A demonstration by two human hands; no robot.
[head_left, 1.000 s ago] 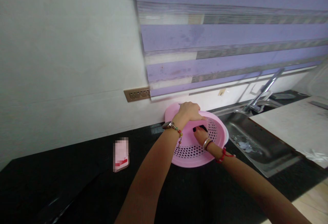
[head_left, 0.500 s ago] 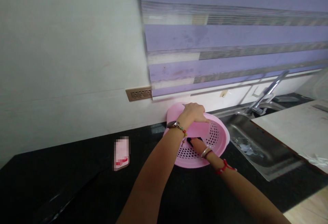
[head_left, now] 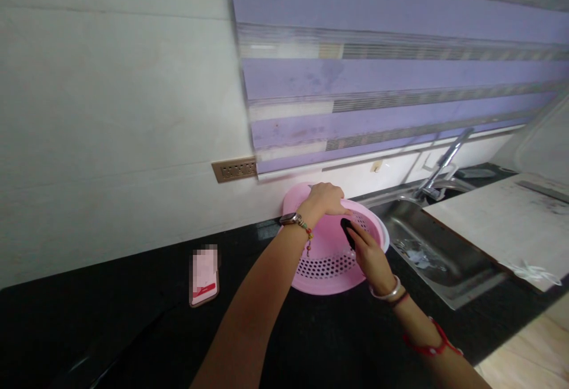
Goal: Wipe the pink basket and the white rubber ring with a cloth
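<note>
A pink colander (head_left: 326,285) with rows of round holes rests on the dark counter. My left hand (head_left: 325,200) is closed over its far rim, with the fingertips partly hidden. My right hand (head_left: 370,258) grips a small black object (head_left: 347,232) above the right side of the colander. Only the smooth, rounded end of that object shows; its kind cannot be made out. A paler rim peeks out along the colander's right edge.
A phone (head_left: 205,279) lies on the counter to the left. On the right is a steel sink (head_left: 448,267) with a faucet (head_left: 444,166), partly covered by a pale board (head_left: 502,223). A wall socket (head_left: 235,169) and a purple striped blind (head_left: 377,80) are behind.
My right hand has risen from inside the colander toward its right side, bringing the black object up with it. My left hand stays on the far rim. The view has shifted slightly.
</note>
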